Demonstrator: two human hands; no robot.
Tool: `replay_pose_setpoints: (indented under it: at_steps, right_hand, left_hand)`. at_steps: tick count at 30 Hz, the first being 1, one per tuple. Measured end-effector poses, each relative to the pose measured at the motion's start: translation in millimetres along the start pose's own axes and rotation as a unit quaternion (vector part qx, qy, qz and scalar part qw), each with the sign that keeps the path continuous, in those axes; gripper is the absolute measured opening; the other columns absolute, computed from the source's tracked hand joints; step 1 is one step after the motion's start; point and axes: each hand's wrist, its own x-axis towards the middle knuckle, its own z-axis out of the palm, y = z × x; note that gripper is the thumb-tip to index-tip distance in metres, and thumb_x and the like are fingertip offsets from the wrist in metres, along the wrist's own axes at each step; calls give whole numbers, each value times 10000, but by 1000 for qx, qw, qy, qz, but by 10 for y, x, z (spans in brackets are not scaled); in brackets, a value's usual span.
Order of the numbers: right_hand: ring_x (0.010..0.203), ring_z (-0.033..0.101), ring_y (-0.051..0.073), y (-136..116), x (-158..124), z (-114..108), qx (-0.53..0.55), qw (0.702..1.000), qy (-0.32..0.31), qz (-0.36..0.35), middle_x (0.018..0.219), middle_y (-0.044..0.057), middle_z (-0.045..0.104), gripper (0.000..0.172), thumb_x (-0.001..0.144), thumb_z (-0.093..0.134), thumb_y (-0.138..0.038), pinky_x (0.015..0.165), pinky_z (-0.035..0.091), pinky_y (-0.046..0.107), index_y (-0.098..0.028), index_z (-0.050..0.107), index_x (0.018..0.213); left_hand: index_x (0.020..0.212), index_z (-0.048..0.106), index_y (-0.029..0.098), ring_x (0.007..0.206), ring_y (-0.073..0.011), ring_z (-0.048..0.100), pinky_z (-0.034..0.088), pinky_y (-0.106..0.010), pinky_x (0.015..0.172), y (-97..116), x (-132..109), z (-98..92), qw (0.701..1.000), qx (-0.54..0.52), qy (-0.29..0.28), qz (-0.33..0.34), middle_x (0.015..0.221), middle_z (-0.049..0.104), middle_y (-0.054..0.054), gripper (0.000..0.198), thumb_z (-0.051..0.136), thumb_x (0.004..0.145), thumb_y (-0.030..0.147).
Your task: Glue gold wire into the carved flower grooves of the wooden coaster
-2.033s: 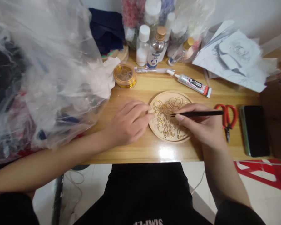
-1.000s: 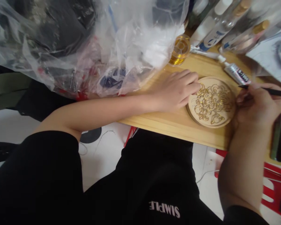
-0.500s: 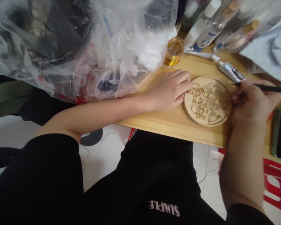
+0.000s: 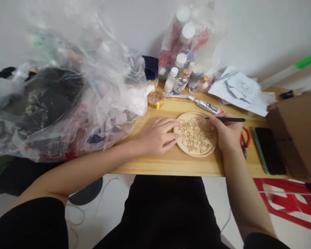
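Note:
A round wooden board (image 4: 196, 152) lies on the table, with a flower pattern outlined in gold wire on its face. My left hand (image 4: 159, 136) rests on the table at the board's left edge, its curled fingertips holding the rim. My right hand (image 4: 228, 135) is closed on slim black tweezers (image 4: 230, 119), held like a pen. Their pointed tip is over the upper right of the pattern; whether it touches the wire I cannot tell. Behind the board lies a B-7000 glue tube (image 4: 209, 107). A spool of gold wire (image 4: 156, 99) stands at the back left.
A large heap of clear plastic bags (image 4: 106, 103) covers the left side. Small bottles (image 4: 180, 83) and paper sheets (image 4: 241, 91) are at the back. Orange-handled pliers (image 4: 245, 138), a phone (image 4: 269, 150) and a cardboard box (image 4: 298, 135) lie to the right.
My view has lifted and turned right, bringing the wall, pliers and box into sight. The tweezers' tip has moved left from beyond the board's edge to over the pattern. My left hand stays at the rim.

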Motion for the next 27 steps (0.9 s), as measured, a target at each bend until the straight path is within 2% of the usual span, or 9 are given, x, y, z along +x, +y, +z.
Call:
replay_pose_setpoints:
  at_steps: [5,9,14,20,25,27]
  right_hand:
    - [431,438,73,-26,-13,7,-28,999,-15,-15,490,-40,536,134,644,755,-272,416,333,217,-183,656,653]
    - [479,464,83,-81,-23,-8,-32,999,-27,-21,543,-26,560,116,667,739,-257,459,380,229,-187,647,666]
    - [610,550,108,-117,-22,-34,-30,998,-49,-25,673,4,630,75,700,708,-242,579,454,253,-185,660,714]
    - [692,593,124,-81,5,-58,21,997,-72,11,778,19,660,138,692,720,-267,660,493,280,-186,661,788]
    - [676,605,119,-108,-22,-95,57,993,-97,42,780,15,674,180,670,752,-275,626,498,261,-192,672,808]
    - [654,610,117,-160,-62,-112,67,986,-141,54,772,14,683,184,663,763,-280,594,503,252,-194,684,805]
  left_hand:
    - [966,670,177,1172,-267,501,440,-456,915,33,24,-40,999,10,-44,23,1228,572,-128,187,513,868,205]
    - [951,669,176,1151,-267,515,461,-461,897,34,42,-34,999,9,-49,19,1192,583,-127,169,529,857,190]
    - [953,673,181,1129,-272,515,468,-478,899,23,46,-10,998,4,-58,11,1195,564,-129,171,543,842,175]
    - [961,665,171,1110,-276,517,476,-482,889,14,58,3,998,2,-58,24,1170,562,-132,179,537,837,150]
    - [960,655,163,1093,-272,521,478,-476,883,19,72,3,998,2,-55,29,1150,563,-132,169,539,838,148]
    - [978,648,164,1093,-272,518,475,-475,889,22,67,5,998,0,-57,29,1150,562,-132,175,543,837,160]
